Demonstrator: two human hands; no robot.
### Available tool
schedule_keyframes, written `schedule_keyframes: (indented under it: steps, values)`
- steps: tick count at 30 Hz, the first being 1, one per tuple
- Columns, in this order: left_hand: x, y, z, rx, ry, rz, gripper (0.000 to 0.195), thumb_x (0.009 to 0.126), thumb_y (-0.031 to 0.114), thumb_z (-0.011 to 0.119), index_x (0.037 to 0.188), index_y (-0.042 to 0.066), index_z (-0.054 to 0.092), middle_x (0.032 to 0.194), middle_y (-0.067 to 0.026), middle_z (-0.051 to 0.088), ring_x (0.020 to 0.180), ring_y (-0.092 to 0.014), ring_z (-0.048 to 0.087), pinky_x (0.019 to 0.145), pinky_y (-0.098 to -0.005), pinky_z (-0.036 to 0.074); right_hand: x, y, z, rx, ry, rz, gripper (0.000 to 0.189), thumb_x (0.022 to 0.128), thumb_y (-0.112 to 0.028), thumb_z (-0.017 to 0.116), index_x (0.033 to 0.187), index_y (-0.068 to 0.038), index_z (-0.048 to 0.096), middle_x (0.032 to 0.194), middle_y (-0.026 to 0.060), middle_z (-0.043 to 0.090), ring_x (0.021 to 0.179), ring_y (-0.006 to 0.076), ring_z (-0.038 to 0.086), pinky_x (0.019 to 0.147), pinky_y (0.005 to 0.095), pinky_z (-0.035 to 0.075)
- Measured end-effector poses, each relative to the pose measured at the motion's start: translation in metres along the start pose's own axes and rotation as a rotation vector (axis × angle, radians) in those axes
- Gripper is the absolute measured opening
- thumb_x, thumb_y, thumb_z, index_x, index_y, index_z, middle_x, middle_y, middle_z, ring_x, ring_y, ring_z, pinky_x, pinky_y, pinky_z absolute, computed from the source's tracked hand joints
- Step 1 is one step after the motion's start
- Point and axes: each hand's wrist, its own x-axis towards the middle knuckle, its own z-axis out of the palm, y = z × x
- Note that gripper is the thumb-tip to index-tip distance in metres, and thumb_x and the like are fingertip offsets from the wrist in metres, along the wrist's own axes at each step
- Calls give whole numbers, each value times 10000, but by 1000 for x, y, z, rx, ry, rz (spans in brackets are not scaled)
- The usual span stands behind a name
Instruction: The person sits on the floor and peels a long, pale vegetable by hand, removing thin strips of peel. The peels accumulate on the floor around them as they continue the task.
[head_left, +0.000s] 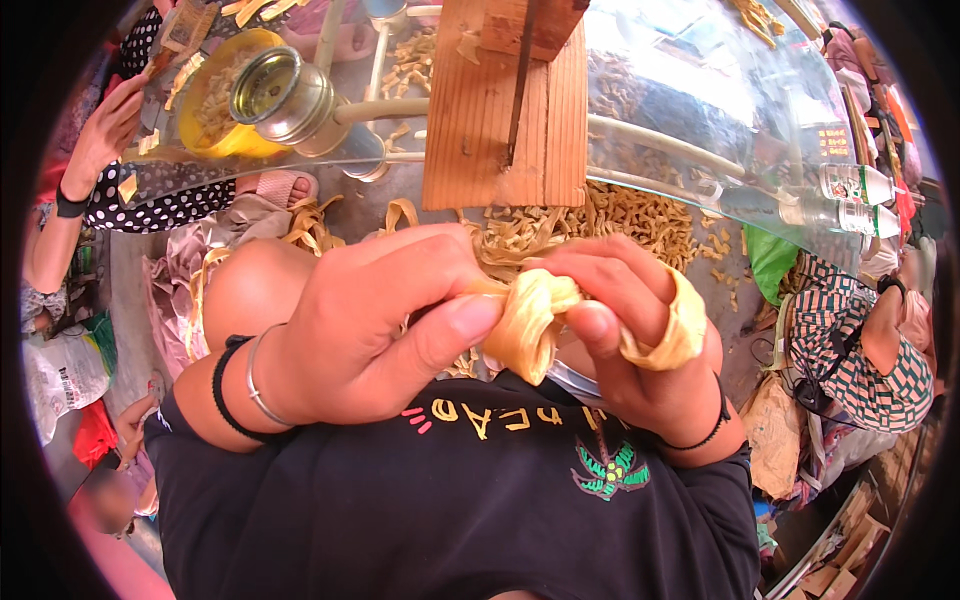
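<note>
A yellow strip of what looks like tofu skin (530, 319) is looped into a loose knot between my two hands, above my lap. My left hand (375, 330) pinches the knot's left side between thumb and forefinger. On the other side, my right hand (630, 307) holds the knot with thumb and fingertips. A free length of the strip (679, 330) curls around the outside of my right fingers. Many small knotted pieces (637, 221) lie heaped on the floor beyond my hands, with longer loose strips (311, 225) near my left knee.
Ahead is a glass tabletop (660, 176) carrying a wooden board (502, 112) with an upright dark blade. A metal pot (289, 97) stands left of it, near a yellow basin (199, 97) of pieces. A plastic bottle (855, 184) is at right. Other people sit at both sides; one hand (112, 127) reaches in at left.
</note>
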Motion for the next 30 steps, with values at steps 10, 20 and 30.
schedule_keyframes:
  steps: [10, 20, 30]
  values:
    - [1, 3, -20, 202, 1, 25, 238, 922, 212, 645, 912, -22, 601, 795, -114, 589, 674, -232, 555, 631, -340, 441, -10, -2, -9, 537, 56, 247, 210, 1016, -87, 527, 874, 17, 643, 729, 85, 641, 626, 183, 633, 556, 295, 480]
    - [8, 8, 15, 409, -31, 203, 449, 746, 43, 724, 1156, -6, 548, 813, -98, 588, 692, -266, 627, 599, -355, 490, -3, -1, 7, 504, -11, 207, 121, 952, -93, 641, 878, 2, 629, 716, 89, 595, 605, 188, 570, 527, 316, 419]
    - [-2, 8, 6, 246, -112, 63, 413, 673, -23, 629, 1078, 3, 552, 880, -94, 591, 701, -278, 616, 581, -354, 496, -1, 0, 1, 586, -79, 253, 153, 921, -88, 667, 796, -8, 628, 657, 59, 539, 584, 183, 519, 533, 325, 379]
